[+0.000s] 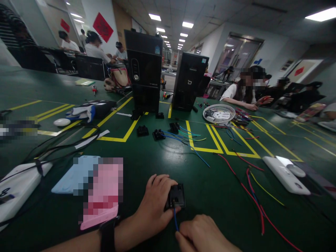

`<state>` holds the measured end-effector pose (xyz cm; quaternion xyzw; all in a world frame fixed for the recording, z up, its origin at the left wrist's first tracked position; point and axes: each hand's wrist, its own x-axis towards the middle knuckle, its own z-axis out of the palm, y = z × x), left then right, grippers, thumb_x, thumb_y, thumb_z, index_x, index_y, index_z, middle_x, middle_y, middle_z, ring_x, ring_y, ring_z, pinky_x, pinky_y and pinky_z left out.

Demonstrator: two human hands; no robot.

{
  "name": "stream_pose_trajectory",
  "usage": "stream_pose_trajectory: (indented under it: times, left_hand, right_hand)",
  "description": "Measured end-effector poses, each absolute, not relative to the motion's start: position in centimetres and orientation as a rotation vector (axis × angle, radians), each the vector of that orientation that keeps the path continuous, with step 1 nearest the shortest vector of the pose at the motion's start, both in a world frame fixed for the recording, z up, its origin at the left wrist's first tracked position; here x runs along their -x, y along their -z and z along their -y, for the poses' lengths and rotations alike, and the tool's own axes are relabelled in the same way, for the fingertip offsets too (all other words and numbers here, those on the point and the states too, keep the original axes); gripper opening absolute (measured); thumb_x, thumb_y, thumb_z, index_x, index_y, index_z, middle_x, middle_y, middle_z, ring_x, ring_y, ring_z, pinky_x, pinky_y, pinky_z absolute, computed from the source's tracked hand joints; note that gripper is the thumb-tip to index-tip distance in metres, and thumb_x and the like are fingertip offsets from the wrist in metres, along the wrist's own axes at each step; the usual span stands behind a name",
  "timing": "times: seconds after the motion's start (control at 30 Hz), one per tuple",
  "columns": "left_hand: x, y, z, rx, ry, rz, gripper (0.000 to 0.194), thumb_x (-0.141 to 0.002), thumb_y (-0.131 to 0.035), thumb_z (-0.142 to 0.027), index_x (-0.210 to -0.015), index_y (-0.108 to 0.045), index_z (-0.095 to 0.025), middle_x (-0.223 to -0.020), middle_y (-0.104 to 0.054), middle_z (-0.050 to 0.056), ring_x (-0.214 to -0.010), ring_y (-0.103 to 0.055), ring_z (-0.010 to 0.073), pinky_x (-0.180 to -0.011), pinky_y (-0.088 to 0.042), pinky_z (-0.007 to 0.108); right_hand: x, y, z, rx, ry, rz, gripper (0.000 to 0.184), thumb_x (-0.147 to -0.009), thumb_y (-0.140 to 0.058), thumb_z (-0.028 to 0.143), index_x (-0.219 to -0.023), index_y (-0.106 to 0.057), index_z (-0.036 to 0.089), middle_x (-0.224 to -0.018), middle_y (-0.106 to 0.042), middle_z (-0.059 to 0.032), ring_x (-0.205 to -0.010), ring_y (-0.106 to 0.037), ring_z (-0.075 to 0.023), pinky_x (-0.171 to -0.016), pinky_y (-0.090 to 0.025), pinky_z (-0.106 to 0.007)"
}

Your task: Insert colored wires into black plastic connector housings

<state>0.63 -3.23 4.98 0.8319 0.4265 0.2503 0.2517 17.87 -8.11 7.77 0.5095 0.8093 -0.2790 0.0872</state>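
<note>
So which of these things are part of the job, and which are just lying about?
In use:
left hand gripping a black plastic housing
right hand at a thin blue wire

Lying about:
loose red wires
round white plastic grille
black computer towers

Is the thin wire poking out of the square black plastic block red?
No, the thin wire coming out of the square black plastic block in the left hand is blue.
</note>
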Motion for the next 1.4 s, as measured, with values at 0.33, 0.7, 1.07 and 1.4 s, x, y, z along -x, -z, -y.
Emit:
stream_pose_trajectory:
  times: [0.33, 0.7, 1.07, 1.4]
  left_hand:
    - [-0.6, -5.4, 3.3, -2.255, -0.702, -1.166, 0.049, -0.071, -0.07, -0.014, -0.114, -0.048, -0.024, -0.116, -0.058, 0.003, -0.121, -0.044, 0.0279, -0.107, -0.022, 0.051]
    - [-0.8, -5.1, 3.3, -2.229, -0.725, -1.166, 0.05, -0.069, -0.072, -0.015, -0.113, -0.049, -0.024, -0.116, -0.058, 0.003, -0.12, -0.044, 0.0283, -0.107, -0.021, 0.05]
    - [-0.8, -5.4, 3.3, -2.215, -0.725, -1.177, 0.053, -0.067, -0.073, -0.012, -0.113, -0.05, -0.023, -0.114, -0.058, 0.003, -0.119, -0.045, 0.0277, -0.107, -0.021, 0.049]
    - [-0.8, -5.1, 3.3, -2.203, -0.729, -1.169, 0.054, -0.066, -0.076, -0.015, -0.112, -0.05, -0.024, -0.114, -0.057, 0.002, -0.117, -0.045, 0.0274, -0.107, -0.02, 0.049]
  right_hand:
    - [-19.7, -10.7, 7.6, -1.691, 1.181, -2.538, 0.042, -0.094, -0.036, 0.032, -0.053, -0.037, 0.018, -0.05, -0.037, 0.0049, -0.051, -0.037, -0.0088, -0.051, -0.024, -0.023]
    - [-18.3, -7.5, 7.8, -1.446, 1.028, -2.576, 0.032, -0.079, -0.054, 0.016, -0.051, -0.037, 0.017, -0.047, -0.021, 0.0081, -0.041, -0.019, -0.0057, -0.043, -0.011, -0.025]
    - [-19.6, -9.7, 7.7, -1.74, 1.384, -2.518, 0.042, -0.09, -0.034, 0.033, -0.052, -0.042, 0.019, -0.048, -0.042, 0.0031, -0.047, -0.042, -0.009, -0.048, -0.027, -0.02]
    - [-18.6, -7.5, 7.7, -1.405, 0.737, -2.472, 0.027, -0.081, -0.051, 0.02, -0.054, -0.046, 0.018, -0.045, -0.041, 0.0044, -0.041, -0.028, -0.008, -0.045, -0.014, -0.027]
